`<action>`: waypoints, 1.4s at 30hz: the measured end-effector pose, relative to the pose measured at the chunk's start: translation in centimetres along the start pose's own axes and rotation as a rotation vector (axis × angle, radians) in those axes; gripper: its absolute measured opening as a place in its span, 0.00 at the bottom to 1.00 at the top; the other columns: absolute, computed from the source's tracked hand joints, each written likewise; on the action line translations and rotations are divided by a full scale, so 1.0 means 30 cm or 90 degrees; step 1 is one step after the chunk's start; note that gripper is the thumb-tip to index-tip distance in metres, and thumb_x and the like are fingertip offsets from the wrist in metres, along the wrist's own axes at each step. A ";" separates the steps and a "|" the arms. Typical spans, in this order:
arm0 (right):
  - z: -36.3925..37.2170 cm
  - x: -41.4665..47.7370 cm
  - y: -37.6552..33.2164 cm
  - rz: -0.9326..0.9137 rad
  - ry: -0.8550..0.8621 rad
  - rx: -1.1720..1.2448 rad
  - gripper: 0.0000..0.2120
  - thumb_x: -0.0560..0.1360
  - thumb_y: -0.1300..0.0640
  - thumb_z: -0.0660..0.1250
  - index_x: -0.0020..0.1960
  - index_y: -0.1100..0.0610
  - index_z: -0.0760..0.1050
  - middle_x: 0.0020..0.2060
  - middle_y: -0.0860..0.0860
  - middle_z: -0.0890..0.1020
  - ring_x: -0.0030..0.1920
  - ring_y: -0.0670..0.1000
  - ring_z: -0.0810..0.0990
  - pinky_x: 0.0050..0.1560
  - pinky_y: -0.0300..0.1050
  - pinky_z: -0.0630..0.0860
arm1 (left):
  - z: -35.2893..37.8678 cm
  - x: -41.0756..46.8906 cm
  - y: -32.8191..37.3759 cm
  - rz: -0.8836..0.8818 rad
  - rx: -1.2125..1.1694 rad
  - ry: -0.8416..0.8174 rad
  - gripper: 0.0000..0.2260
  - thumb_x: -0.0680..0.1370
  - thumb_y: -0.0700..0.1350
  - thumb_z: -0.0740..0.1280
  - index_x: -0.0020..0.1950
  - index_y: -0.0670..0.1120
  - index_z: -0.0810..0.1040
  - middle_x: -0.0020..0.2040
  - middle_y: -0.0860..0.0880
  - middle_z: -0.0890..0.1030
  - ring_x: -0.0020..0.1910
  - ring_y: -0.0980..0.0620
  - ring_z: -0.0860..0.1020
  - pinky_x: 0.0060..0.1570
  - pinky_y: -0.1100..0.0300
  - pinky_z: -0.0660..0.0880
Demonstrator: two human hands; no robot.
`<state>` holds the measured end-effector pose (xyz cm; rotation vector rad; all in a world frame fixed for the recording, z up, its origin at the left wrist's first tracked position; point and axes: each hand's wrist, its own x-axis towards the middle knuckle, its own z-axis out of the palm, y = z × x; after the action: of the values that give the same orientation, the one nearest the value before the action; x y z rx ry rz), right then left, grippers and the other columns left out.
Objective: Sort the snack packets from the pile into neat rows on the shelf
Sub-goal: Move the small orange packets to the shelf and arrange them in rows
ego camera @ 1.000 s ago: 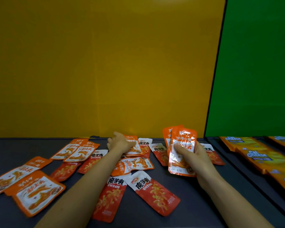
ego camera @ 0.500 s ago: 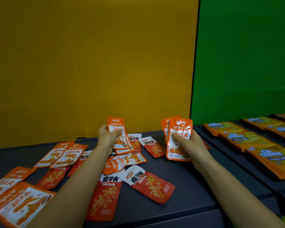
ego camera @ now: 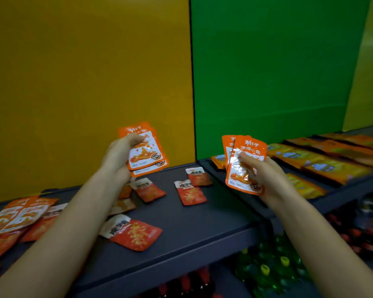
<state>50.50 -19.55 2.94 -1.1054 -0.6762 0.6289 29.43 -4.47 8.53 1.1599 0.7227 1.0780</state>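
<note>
Leaves a red packet [ego camera: 136, 234] flat at the front of the shelf [ego camera: 213, 222] and the loose pile [ego camera: 19, 214] spread to the left; has raised the left hand [ego camera: 119, 155] off that pile within the last second, now gripping two orange packets [ego camera: 146, 151] in the air; keeps the right hand [ego camera: 267, 177] curled round a fan of orange packets [ego camera: 243, 166], level with the left. Looks like gathering one kind before laying it out; shows no neat row here yet, unlike the yellow packets [ego camera: 323, 166] lined up on the farther shelf.
</note>
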 end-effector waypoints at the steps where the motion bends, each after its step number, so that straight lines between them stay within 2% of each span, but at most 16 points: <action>1: -0.060 -0.010 -0.022 -0.002 0.013 0.002 0.03 0.76 0.60 0.65 0.44 0.54 0.76 0.31 0.45 0.84 0.28 0.42 0.82 0.31 0.35 0.79 | 0.068 -0.023 -0.019 -0.014 0.006 -0.026 0.04 0.75 0.38 0.63 0.41 0.43 0.74 0.24 0.48 0.81 0.21 0.53 0.80 0.22 0.61 0.78; 5: -0.337 -0.056 -0.106 -0.007 0.071 -0.004 0.04 0.76 0.60 0.65 0.44 0.55 0.77 0.27 0.44 0.83 0.27 0.42 0.82 0.29 0.34 0.79 | 0.354 -0.112 -0.125 -0.068 0.043 -0.104 0.05 0.76 0.37 0.62 0.40 0.43 0.73 0.22 0.48 0.80 0.19 0.53 0.79 0.19 0.60 0.77; 9: -0.659 -0.109 -0.196 0.002 0.127 -0.034 0.04 0.75 0.58 0.66 0.49 0.54 0.77 0.38 0.49 0.84 0.34 0.48 0.84 0.36 0.41 0.79 | 0.640 -0.188 -0.252 -0.100 0.035 -0.167 0.05 0.76 0.36 0.63 0.44 0.45 0.72 0.23 0.49 0.81 0.21 0.53 0.80 0.21 0.61 0.77; 13: -0.966 -0.141 -0.271 0.001 0.174 -0.056 0.02 0.75 0.58 0.66 0.45 0.54 0.78 0.32 0.48 0.84 0.31 0.47 0.83 0.39 0.44 0.78 | 0.899 -0.252 -0.372 -0.118 -0.005 -0.227 0.07 0.76 0.34 0.62 0.42 0.46 0.73 0.25 0.49 0.82 0.23 0.53 0.81 0.23 0.60 0.78; 18: -1.267 -0.150 -0.326 0.025 0.215 -0.080 0.02 0.75 0.57 0.66 0.46 0.54 0.77 0.38 0.51 0.83 0.38 0.52 0.82 0.43 0.46 0.77 | 1.192 -0.312 -0.508 -0.160 0.008 -0.267 0.04 0.76 0.34 0.62 0.44 0.42 0.73 0.25 0.47 0.82 0.22 0.51 0.81 0.22 0.58 0.78; 24: -1.530 -0.106 -0.377 0.032 0.254 -0.094 0.03 0.75 0.56 0.67 0.46 0.55 0.76 0.39 0.53 0.83 0.38 0.54 0.82 0.43 0.48 0.77 | 1.488 -0.350 -0.602 -0.201 0.047 -0.305 0.05 0.77 0.35 0.61 0.42 0.41 0.73 0.23 0.46 0.81 0.20 0.51 0.80 0.20 0.59 0.77; 28: -1.674 -0.049 -0.400 0.030 0.253 -0.075 0.03 0.75 0.56 0.66 0.47 0.55 0.76 0.38 0.52 0.83 0.31 0.49 0.83 0.36 0.43 0.77 | 1.688 -0.325 -0.679 -0.189 0.046 -0.321 0.05 0.76 0.34 0.62 0.43 0.41 0.74 0.25 0.46 0.82 0.22 0.51 0.81 0.23 0.56 0.79; 30: -1.744 -0.007 -0.408 0.031 0.256 -0.078 0.04 0.75 0.56 0.66 0.48 0.55 0.77 0.38 0.52 0.84 0.30 0.49 0.84 0.35 0.43 0.78 | 1.790 -0.305 -0.722 -0.177 0.032 -0.330 0.05 0.76 0.34 0.62 0.44 0.42 0.74 0.28 0.46 0.83 0.24 0.52 0.81 0.25 0.56 0.79; 32: -1.812 0.044 -0.416 0.026 0.256 -0.086 0.04 0.75 0.56 0.66 0.48 0.55 0.77 0.37 0.52 0.84 0.29 0.48 0.84 0.33 0.42 0.78 | 1.893 -0.284 -0.763 -0.163 0.025 -0.332 0.05 0.77 0.34 0.62 0.45 0.42 0.74 0.35 0.44 0.82 0.24 0.53 0.81 0.26 0.56 0.79; 34: -1.886 0.109 -0.422 0.017 0.257 -0.099 0.05 0.75 0.56 0.66 0.50 0.55 0.77 0.39 0.51 0.84 0.31 0.48 0.84 0.35 0.43 0.78 | 2.001 -0.258 -0.804 -0.154 0.026 -0.336 0.06 0.77 0.34 0.61 0.44 0.42 0.75 0.39 0.44 0.80 0.23 0.54 0.81 0.26 0.57 0.79; 38: -2.038 0.276 -0.445 0.013 0.248 -0.108 0.08 0.75 0.57 0.66 0.54 0.58 0.76 0.44 0.54 0.84 0.41 0.54 0.83 0.48 0.50 0.79 | 2.217 -0.195 -0.882 -0.153 0.051 -0.348 0.05 0.77 0.35 0.62 0.43 0.43 0.74 0.39 0.45 0.80 0.23 0.55 0.81 0.28 0.59 0.79; 42: -2.175 0.451 -0.505 0.028 0.219 -0.121 0.05 0.74 0.57 0.68 0.50 0.56 0.77 0.41 0.53 0.84 0.36 0.50 0.84 0.39 0.45 0.80 | 2.413 -0.113 -0.927 -0.138 0.048 -0.334 0.06 0.77 0.34 0.62 0.42 0.43 0.74 0.40 0.44 0.80 0.23 0.55 0.80 0.28 0.60 0.79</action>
<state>110.38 -52.34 0.23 -1.3694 -0.4203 0.4023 100.78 -34.33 1.88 1.3233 0.4618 0.5319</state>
